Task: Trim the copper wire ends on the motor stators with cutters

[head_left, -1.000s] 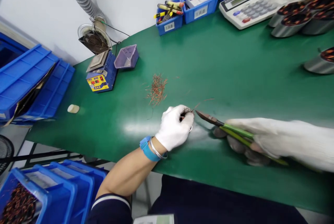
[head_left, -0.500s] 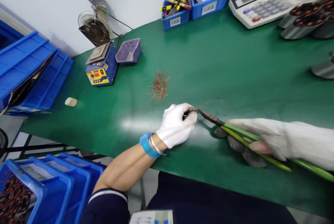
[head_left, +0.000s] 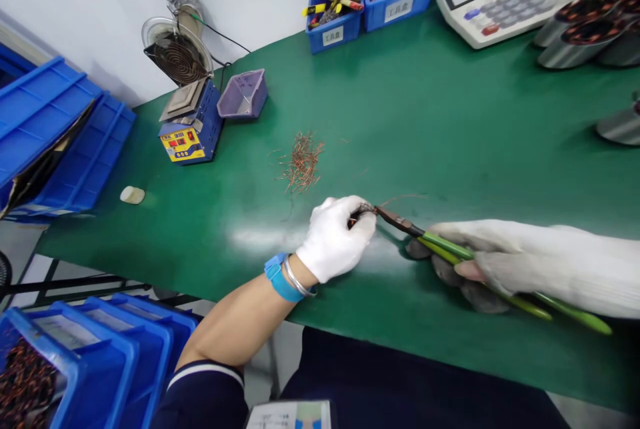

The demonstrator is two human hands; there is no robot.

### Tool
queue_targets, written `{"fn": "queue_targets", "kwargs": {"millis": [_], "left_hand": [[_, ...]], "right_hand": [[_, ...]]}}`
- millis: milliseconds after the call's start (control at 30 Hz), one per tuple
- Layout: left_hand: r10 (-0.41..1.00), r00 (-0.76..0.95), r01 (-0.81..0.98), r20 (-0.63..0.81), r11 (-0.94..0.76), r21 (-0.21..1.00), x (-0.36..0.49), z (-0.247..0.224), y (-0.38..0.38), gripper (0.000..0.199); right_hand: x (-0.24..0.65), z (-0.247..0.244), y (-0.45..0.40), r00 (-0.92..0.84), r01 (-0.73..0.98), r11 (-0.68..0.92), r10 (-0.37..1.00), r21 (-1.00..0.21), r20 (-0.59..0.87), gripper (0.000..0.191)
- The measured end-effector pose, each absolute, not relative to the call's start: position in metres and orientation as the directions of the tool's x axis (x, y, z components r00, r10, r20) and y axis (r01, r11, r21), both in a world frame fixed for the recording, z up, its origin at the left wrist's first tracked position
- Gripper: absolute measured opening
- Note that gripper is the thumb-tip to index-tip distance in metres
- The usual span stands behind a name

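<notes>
My left hand (head_left: 337,237), in a white glove, is closed around a small dark part with copper wire (head_left: 355,219), mostly hidden by the fingers. My right hand (head_left: 475,266), gloved too, grips a pair of green-handled pliers (head_left: 425,237). The plier jaws point left and meet the wire end at my left fingertips. A thin loose wire (head_left: 403,197) lies just beyond the jaws. Farther back on the green table (head_left: 390,109) rests a pile of short copper wire clippings (head_left: 303,164).
At the back left stand a blue heating unit (head_left: 190,126), a purple tray (head_left: 244,94) and an exhaust fan (head_left: 177,56). Tool boxes (head_left: 334,34), a calculator (head_left: 510,6) and metal cups (head_left: 580,42) line the back right. Blue bins (head_left: 95,349) sit lower left.
The plier handles have come closer together in my right hand, which has shifted slightly left. The jaws now meet the wire end. My left hand keeps its hold.
</notes>
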State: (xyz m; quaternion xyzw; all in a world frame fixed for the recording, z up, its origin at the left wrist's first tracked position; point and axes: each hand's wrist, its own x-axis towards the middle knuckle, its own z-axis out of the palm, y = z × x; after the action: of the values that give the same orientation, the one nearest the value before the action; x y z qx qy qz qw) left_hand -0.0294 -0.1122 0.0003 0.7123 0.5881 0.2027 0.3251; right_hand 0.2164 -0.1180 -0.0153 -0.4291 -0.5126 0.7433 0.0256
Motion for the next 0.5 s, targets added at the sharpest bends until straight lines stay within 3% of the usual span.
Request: {"fn": "queue_targets", "kwargs": {"millis": [333, 433, 500], "left_hand": [[0.962, 0.242, 0.785, -0.124, -0.119, 0.608, -0.032, 0.009, -0.115, 0.016], [0.944, 0.296, 0.800, -0.144, -0.163, 0.577, -0.039, 0.018, -0.118, 0.046], [0.926, 0.349, 0.802, -0.144, -0.216, 0.557, -0.043, 0.023, -0.119, 0.055]], "right_hand": [[0.215, -0.012, -0.116, -0.532, 0.517, -0.404, 0.539, -0.755, -0.653, 0.065], [0.213, -0.015, -0.118, -0.532, 0.517, -0.396, 0.546, -0.759, -0.647, 0.064], [0.213, -0.016, -0.118, -0.507, 0.560, -0.341, 0.580, -0.755, -0.637, 0.058]]}}
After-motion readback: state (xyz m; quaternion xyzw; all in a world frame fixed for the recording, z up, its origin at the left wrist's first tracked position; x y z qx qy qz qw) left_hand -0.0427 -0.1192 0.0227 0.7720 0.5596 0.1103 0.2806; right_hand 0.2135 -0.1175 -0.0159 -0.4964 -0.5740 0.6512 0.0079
